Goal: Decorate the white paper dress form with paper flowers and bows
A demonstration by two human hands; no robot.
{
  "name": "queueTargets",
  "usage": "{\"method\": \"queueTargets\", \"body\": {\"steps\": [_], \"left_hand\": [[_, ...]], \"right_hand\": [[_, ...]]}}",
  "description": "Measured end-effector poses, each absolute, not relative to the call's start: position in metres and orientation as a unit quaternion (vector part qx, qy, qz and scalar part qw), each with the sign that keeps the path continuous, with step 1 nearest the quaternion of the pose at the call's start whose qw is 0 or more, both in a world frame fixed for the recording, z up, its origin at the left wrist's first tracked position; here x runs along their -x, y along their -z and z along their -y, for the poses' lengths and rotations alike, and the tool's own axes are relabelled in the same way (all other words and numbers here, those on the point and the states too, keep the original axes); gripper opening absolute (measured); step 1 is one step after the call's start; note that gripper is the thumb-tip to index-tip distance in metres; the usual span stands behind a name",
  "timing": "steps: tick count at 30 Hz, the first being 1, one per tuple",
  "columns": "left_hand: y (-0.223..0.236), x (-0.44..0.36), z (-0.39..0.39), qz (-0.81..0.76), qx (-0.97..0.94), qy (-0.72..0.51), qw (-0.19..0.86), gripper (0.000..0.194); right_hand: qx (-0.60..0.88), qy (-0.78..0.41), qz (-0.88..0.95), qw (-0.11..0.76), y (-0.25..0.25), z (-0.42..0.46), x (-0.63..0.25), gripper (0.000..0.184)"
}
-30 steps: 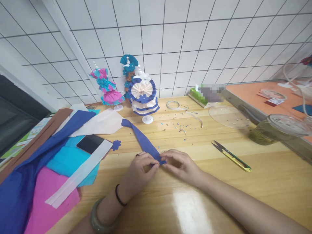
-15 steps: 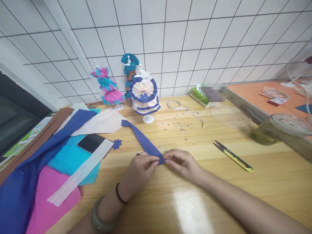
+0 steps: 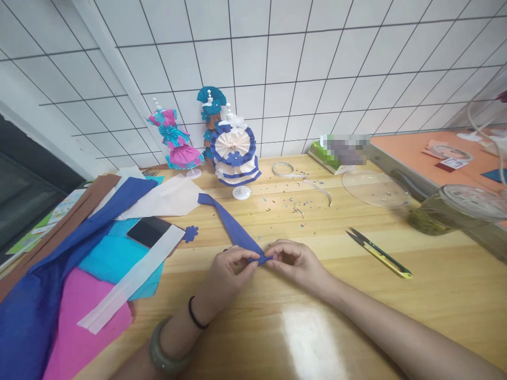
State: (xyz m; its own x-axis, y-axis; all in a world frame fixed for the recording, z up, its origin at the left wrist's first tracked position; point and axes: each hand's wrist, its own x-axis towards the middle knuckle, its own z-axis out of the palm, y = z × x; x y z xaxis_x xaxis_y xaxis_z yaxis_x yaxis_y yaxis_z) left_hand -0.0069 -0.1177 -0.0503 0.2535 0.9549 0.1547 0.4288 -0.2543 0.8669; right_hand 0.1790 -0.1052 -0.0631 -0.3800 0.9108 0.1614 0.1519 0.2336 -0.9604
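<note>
A long blue crepe paper strip runs from the white paper sheet toward me, its near end folded over. My left hand pinches the left side of that end between thumb and fingertips. On the other side my right hand has its thumb and fingers closed on the right edge. Both hands rest low over the wooden table, a short gap between them. A small blue paper flower lies left of the strip. To the right, yellow-handled thread snips lie with their blades apart.
Three paper-dressed stands, one blue and white, are near the tiled wall. Coloured paper sheets and a phone cover the left side. A tape roll, paper scraps and a clear lid lie farther back; a jar stands right.
Both hands stay at the strip's near end, with small shifts of the fingertips. The folded end now shows more crosswise between them. The view has moved slightly.
</note>
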Motion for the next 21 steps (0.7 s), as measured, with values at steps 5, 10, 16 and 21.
{"method": "queueTargets", "body": {"steps": [5,10,16,21], "left_hand": [[0.0535,0.0052,0.1168,-0.510,-0.674,-0.377,0.379,0.009],[0.0535,0.0058,0.1149,-0.532,-0.667,-0.366,0.372,0.010],[0.0537,0.0087,0.1145,-0.538,-0.678,-0.359,0.349,0.007],[0.0525,0.0097,0.1127,-0.514,-0.710,-0.356,0.325,0.006]], "right_hand": [[0.404,-0.471,0.673,0.401,0.0667,0.1043,-0.1781,0.011],[0.402,-0.435,0.701,0.396,0.0678,0.1040,-0.1804,0.011],[0.400,-0.422,0.716,0.387,0.0665,0.1038,-0.1821,0.010],[0.400,-0.427,0.711,0.389,0.0636,0.1035,-0.1834,0.010]]}}
